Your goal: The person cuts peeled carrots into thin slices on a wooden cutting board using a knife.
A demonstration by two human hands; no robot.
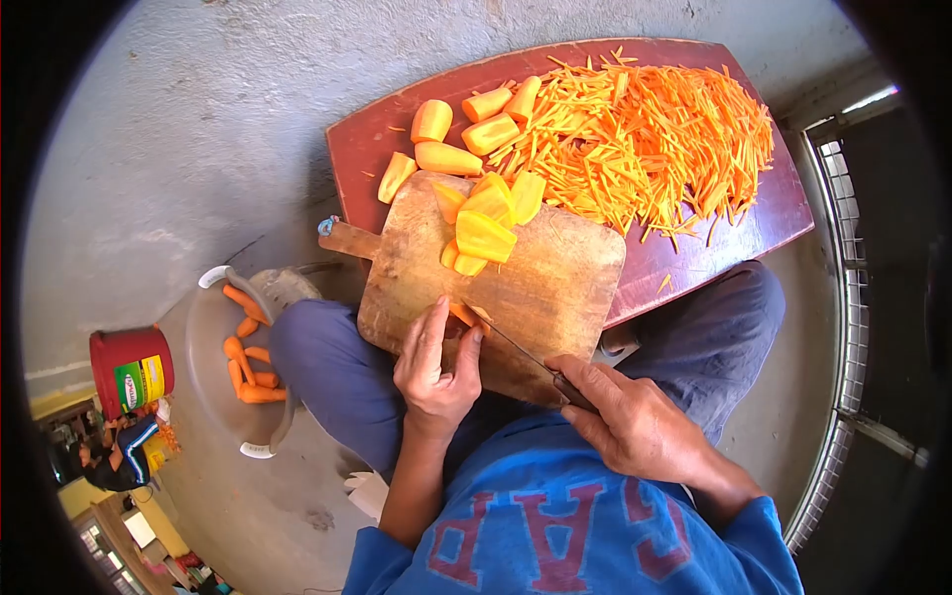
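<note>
My right hand (640,421) is wrapped round the dark handle of a knife (518,349), its blade pointing up and left over the wooden cutting board (397,288). At the blade's tip lies a small carrot piece (464,314), pinched by the fingers of my left hand (434,369). The fingers partly cover this piece. Several flat carrot slices (486,236) are heaped in the middle of the board. Thick peeled carrot chunks (448,159) lie beyond the board's far left edge, and a big pile of carrot strips (674,139) spreads to the right.
The board rests over the near edge of a red table (352,149), above my legs. A grey tub (213,372) with whole carrots (246,372) stands at left, near a red bucket (131,369). Another person (129,451) is in the far left background. A wall rises behind the table.
</note>
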